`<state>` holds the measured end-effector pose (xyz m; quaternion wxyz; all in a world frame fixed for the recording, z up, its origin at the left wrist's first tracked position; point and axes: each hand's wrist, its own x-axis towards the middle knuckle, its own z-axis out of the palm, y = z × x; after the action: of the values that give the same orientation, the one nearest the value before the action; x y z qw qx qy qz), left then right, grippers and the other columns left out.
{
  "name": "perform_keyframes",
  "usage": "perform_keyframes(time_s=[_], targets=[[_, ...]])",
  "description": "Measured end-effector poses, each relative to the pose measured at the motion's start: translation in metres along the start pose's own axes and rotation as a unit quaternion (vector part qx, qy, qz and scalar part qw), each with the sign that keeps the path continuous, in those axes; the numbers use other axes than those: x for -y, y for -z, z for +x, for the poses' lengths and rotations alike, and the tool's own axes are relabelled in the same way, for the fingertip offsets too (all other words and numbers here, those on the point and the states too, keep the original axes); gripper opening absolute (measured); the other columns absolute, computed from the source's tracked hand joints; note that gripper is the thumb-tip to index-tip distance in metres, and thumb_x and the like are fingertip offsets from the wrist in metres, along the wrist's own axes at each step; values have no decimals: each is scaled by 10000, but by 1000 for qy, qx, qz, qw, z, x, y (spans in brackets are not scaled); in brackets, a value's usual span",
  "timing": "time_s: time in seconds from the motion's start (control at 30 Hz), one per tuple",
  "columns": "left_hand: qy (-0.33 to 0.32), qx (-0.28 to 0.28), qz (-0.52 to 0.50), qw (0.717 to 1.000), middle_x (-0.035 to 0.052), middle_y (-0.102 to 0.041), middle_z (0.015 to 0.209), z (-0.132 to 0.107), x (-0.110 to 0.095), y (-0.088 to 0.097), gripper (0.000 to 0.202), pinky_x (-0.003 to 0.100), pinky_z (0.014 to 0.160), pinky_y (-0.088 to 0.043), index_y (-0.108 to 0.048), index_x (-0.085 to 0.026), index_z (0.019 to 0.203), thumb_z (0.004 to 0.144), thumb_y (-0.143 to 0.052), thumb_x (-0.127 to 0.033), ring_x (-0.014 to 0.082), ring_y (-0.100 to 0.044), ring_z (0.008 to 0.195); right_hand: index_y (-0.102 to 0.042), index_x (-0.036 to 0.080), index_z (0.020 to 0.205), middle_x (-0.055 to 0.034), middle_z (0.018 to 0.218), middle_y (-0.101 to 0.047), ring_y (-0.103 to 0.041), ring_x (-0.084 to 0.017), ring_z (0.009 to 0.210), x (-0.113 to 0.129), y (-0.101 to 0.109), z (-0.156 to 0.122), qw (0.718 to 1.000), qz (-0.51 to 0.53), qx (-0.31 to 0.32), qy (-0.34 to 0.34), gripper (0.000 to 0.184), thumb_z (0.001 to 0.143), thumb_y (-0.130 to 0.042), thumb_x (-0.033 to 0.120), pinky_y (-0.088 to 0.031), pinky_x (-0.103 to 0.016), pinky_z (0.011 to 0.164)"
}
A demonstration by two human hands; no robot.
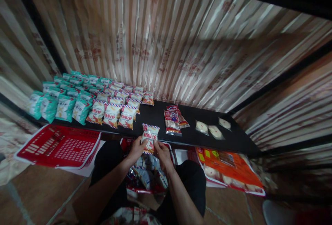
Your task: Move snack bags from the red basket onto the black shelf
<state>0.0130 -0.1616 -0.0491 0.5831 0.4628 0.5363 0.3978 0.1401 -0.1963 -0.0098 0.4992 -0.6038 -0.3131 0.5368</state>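
My left hand and my right hand both grip one striped snack packet by its lower edge, holding it upright at the front edge of the black shelf. Rows of similar red-and-white packets and teal packets stand on the shelf to the left. Between my knees sits a red basket with more packets in it.
Two dark red packets and three clear packs of round white pieces lie on the shelf's right part. An empty red basket rests at lower left. An orange bag lies on the floor at right. Striped curtain behind.
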Motion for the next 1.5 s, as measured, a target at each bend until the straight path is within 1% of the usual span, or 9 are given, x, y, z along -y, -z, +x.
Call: perform_keyframes(time_s=[0.1, 0.2, 0.4, 0.63, 0.8, 0.93, 1.13, 1.3, 1.5], targets=[[-8, -10, 6, 1000, 58, -693, 910, 5, -2, -1, 427, 293, 772, -481, -603, -162, 1018, 764, -562, -502, 204, -636, 857, -678, 158, 939, -72, 836, -717, -664, -222, 748, 6, 1, 1, 998, 44, 42, -17, 513, 585, -732, 525, -512, -298, 639], [-12, -14, 18, 1000, 56, -690, 909, 10, -3, -3, 426, 293, 760, -478, -600, -163, 1018, 771, -549, -506, 202, -635, 837, -681, 154, 926, -71, 806, -717, -665, -230, 724, 9, 2, 6, 996, 60, 58, -19, 497, 560, -762, 481, -512, -325, 660], [-20, -35, 62, 997, 55, -688, 936, 22, -14, -8, 414, 277, 768, -461, -598, -173, 1044, 789, -527, -492, 196, -630, 848, -671, 156, 781, -53, 674, -694, -650, -225, 658, 17, 2, 22, 1000, 20, 10, -14, 478, 477, -785, 506, -494, -309, 612], [-63, -75, 178, 979, 107, -650, 1009, 37, -28, -10, 394, 298, 827, -430, -598, -135, 1049, 829, -452, -427, 211, -602, 937, -667, 154, 763, -30, 621, -674, -630, -206, 590, 23, -1, 45, 1000, 8, 10, 9, 483, 467, -783, 518, -481, -298, 593], [-24, -101, 217, 971, 134, -635, 1086, 40, -46, -16, 395, 295, 853, -413, -549, -117, 1140, 856, -433, -367, 224, -589, 1007, -683, 146, 781, -38, 663, -689, -621, -195, 609, 17, 1, 68, 998, -39, -6, 38, 467, 516, -744, 526, -483, -293, 594], [-5, -110, 235, 966, 128, -628, 1132, 42, -56, -21, 386, 286, 869, -405, -516, -132, 1190, 870, -428, -329, 219, -586, 1038, -691, 153, 734, -25, 621, -673, -607, -189, 607, 15, 1, 81, 995, -69, -22, 68, 421, 541, -718, 526, -473, -280, 582], [-13, -126, 249, 960, 137, -596, 1192, 57, -58, -25, 397, 299, 942, -381, -500, -121, 1214, 874, -404, -301, 219, -546, 1120, -701, 163, 748, -15, 601, -664, -588, -181, 588, 22, -2, 97, 992, -87, -24, 83, 385, 564, -706, 501, -462, -281, 594], [-28, -135, 270, 953, 157, -558, 1245, 71, -59, -29, 432, 325, 987, -365, -482, -108, 1254, 864, -383, -266, 236, -502, 1181, -700, 183, 703, -11, 569, -652, -596, -195, 610, 22, -3, 114, 989, -115, -46, 85, 353, 566, -691, 509, -448, -276, 584], [-73, -155, 324, 930, 165, -558, 1249, 84, -49, -31, 455, 372, 1027, -346, -472, -79, 1278, 868, -348, -234, 257, -498, 1175, -694, 187, 700, -9, 569, -650, -596, -191, 621, 22, -8, 128, 985, -133, -62, 91, 338, 580, -677, 503, -443, -270, 591]])
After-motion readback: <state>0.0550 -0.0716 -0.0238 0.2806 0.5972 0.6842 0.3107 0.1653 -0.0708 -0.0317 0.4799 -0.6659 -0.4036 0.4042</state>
